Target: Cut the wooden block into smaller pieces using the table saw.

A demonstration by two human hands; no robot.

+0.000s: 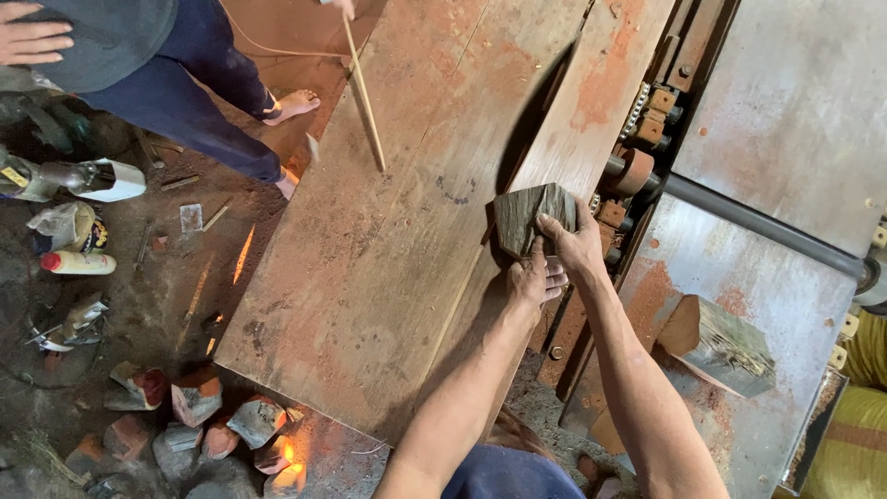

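**Both hands on a grey wood block at the plank's edge**

Your right hand (575, 242) is closed on the grey wood block (534, 214), fingers laid over its right corner. Your left hand (535, 277) sits just below the block, its fingers curled up against the underside edge; you grip the piece from both sides. The block rests on the wide reddish plank (388, 240), at the plank's right edge, where a dark gap separates it from a narrower board (591, 102) running alongside.

Right of the plank stands the metal counter (785, 120) of a machine, rust-stained, with a dark roller bar (758, 222) crossing it. On that counter, well apart from the plank, lies a wedge-shaped offcut (721, 342).

At the plank's far end another person's hand (344, 7) holds a thin stick (365, 92) that slants across the wood. Left of the plank that person's bare foot (294, 104) stands on the dirt floor (185, 305). Near the plank's lower left corner lie broken brick pieces (199, 397).
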